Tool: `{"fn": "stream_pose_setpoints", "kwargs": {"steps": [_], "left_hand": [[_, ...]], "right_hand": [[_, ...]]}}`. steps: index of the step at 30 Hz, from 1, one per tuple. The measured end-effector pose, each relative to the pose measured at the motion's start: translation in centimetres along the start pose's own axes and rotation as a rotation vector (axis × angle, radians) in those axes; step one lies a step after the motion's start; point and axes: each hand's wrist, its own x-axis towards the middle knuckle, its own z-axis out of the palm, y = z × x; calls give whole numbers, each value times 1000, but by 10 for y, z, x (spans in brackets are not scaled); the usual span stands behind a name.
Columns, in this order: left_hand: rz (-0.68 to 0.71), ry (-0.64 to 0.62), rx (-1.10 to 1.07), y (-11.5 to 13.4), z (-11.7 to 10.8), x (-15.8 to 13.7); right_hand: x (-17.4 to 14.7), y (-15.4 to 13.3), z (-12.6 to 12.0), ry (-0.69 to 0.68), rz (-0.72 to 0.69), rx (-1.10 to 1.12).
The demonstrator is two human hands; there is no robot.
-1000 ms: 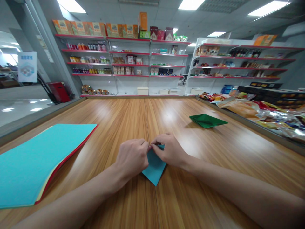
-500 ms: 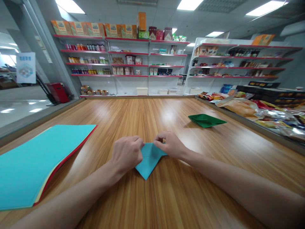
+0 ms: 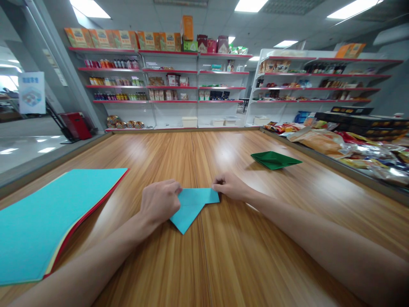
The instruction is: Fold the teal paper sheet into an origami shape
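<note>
A folded piece of light blue paper (image 3: 191, 204) lies on the wooden table in front of me, one point towards me and a straight fold along its far side. My left hand (image 3: 161, 198) is closed on its left part, the fingers curled over and hiding that end. At the far right corner, my right hand (image 3: 230, 186) pinches the paper's edge between thumb and bent fingers. Farther off to the right rests a dark green folded paper boat (image 3: 275, 160), touched by neither hand.
A stack of coloured paper sheets (image 3: 64, 213), blue on top with yellow and red below, lies at the left. Packaged snacks (image 3: 361, 149) are heaped beyond the table's right rim. Stocked shelves (image 3: 172, 87) stand behind the wooden table (image 3: 159, 149).
My left hand and the blue paper have shifted left. The right hand has slid out to the paper's right corner, so more of the folded strip shows.
</note>
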Motion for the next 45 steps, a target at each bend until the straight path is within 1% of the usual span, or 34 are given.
{"fn": "stream_pose_setpoints", "kwargs": {"steps": [3, 5, 8, 10, 11, 12, 13, 14, 16, 19, 22, 26, 31, 34, 38, 40, 42, 45], "left_hand": [[-43, -22, 2, -1, 1, -2], [-77, -36, 10, -3, 0, -2], [-121, -39, 19, -4, -2, -1], [-116, -28, 1, 0, -5, -1], [-97, -20, -12, 3, -6, -1], [-69, -13, -29, 8, -7, -2], [-34, -8, -36, 13, -8, -2], [-1, 4, -35, 18, -8, -3], [49, 31, -22, 27, -8, -5], [95, 79, 10, 34, -9, -9], [124, 107, 30, 34, -10, -11], [139, 108, 25, 31, -10, -12], [102, 87, 23, 27, -10, -11], [77, 91, 39, 26, -12, -9], [52, 89, 62, 21, -11, -6], [46, 87, 82, 17, -9, -5], [40, 90, 101, 13, -7, -4], [25, 107, 116, 7, -6, -4]], "right_hand": [[2, 5, -4, 32, -4, -22], [3, 10, -9, 85, 6, -43], [4, 11, -14, 227, 41, -76], [1, 2, -11, 337, 38, -90], [-2, -5, -7, 416, -15, -88], [-5, -14, -2, 453, -97, -95], [-9, -24, 4, 439, -169, -115], [-12, -34, 11, 413, -210, -151], [-19, -52, 23, 401, -237, -213], [-22, -68, 32, 383, -207, -232], [-21, -71, 32, 353, -154, -181], [-19, -70, 29, 316, -92, -115], [-16, -64, 25, 264, -71, -118], [-14, -54, 20, 259, -52, -100], [-10, -36, 13, 220, 8, 4], [-8, -27, 9, 177, 63, 75], [-6, -19, 6, 101, 112, 169], [-3, -12, 1, -10, 133, 306]]}}
